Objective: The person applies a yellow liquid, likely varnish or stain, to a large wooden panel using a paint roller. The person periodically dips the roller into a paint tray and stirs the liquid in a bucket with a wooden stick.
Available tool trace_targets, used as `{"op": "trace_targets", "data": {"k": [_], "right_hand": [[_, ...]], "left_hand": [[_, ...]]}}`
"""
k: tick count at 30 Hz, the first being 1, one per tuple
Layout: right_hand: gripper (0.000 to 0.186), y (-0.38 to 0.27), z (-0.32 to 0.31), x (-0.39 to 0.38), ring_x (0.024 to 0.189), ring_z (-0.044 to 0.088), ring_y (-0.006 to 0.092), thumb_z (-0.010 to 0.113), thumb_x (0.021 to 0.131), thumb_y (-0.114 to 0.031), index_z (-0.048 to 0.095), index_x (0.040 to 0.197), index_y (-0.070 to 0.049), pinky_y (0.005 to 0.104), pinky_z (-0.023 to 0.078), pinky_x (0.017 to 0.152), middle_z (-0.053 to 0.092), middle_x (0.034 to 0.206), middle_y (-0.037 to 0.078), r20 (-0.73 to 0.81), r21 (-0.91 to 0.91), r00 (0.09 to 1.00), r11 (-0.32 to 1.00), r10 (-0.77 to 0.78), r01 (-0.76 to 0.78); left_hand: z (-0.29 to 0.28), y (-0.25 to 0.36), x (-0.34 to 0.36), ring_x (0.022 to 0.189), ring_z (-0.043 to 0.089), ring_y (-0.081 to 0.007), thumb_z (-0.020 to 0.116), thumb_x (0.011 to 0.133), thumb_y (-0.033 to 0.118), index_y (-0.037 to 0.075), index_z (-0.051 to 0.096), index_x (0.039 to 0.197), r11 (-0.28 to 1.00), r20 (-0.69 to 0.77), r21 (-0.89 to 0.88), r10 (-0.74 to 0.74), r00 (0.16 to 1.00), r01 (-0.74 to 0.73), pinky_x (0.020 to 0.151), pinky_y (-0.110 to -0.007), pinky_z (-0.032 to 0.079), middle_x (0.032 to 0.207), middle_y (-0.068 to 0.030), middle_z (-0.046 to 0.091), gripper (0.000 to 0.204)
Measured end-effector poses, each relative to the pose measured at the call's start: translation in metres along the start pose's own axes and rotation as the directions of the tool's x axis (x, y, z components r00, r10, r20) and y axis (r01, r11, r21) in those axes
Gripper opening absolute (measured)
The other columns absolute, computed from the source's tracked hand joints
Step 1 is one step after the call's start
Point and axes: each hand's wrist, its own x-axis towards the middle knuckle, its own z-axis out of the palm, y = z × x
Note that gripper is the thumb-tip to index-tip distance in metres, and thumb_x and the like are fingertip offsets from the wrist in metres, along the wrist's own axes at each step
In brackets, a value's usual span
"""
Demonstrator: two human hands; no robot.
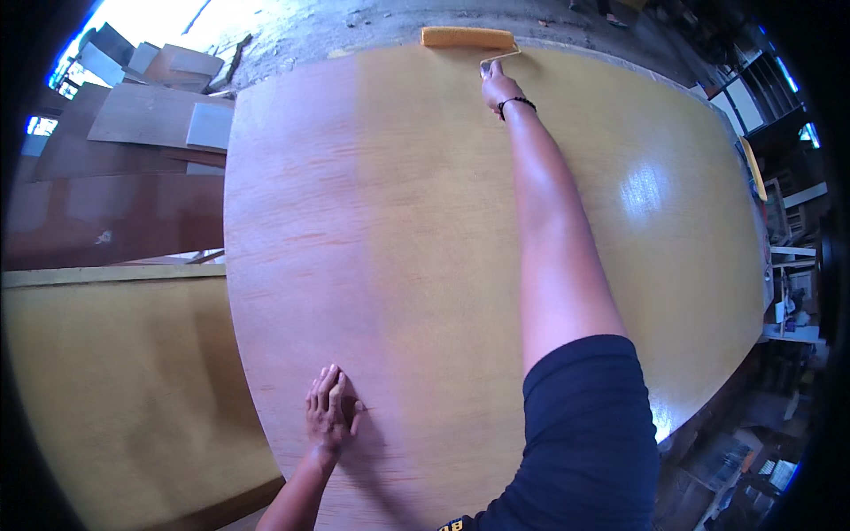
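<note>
Plywood panel [452, 221] spreads beneath the left fingers and out past the right ones. Farthest left, beside the left fingers, lies a yellow board [106, 363]; ahead of it are a reddish-brown board [133, 217] and a pile of pale sheets [146, 115]. The left hand [328, 420] rests back-up on the panel's pale strip, fingers nearly together, thumb apart, holding nothing. Just right of them the surface turns yellow. Well ahead, the right hand [503, 91] has its fingers clamped on the handle of a paint roller [467, 37], whose orange-yellow cover sits ahead of those fingers, mostly to their left, at the panel's far edge. Behind them a dark bracelet [519, 103] circles the wrist; far back is a navy sleeve [584, 425]. Well right of both hands' fingers stand cluttered shelves [794, 332].
</note>
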Motion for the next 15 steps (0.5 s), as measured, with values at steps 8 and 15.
{"op": "trace_targets", "data": {"k": [8,15], "right_hand": [[0.042,0.001,-0.001,-0.03,0.064,0.068,0.0294,0.038,0.104,-0.032,0.027,0.143,-0.02,0.044,0.052,0.052,0.069,0.095,0.023,0.028,-0.005,1.0,1.0,0.01,-0.01],[0.043,0.049,-0.025,-0.137,0.085,0.066,0.0507,0.033,0.106,-0.036,0.03,0.141,-0.013,0.0609,0.051,0.074,0.067,0.097,0.033,-0.052,-0.025,0.994,0.996,-0.092,0.091]], "left_hand": [[-0.011,0.008,-0.004,0.142,0.039,-0.035,0.071,0.085,0.021,0.003,0.045,0.142,1.0,-0.004,-0.026,-0.004,1.0,0.003,0.118,-0.05,0.03,0.151,-0.017,0.043,0.065],[-0.018,0.017,0.004,0.142,0.038,-0.0354,0.068,0.086,0.019,0.002,0.046,0.14,0.999,-0.062,-0.041,0.02,0.998,-0.023,0.118,-0.05,0.029,0.151,-0.0175,0.043,0.061]]}}
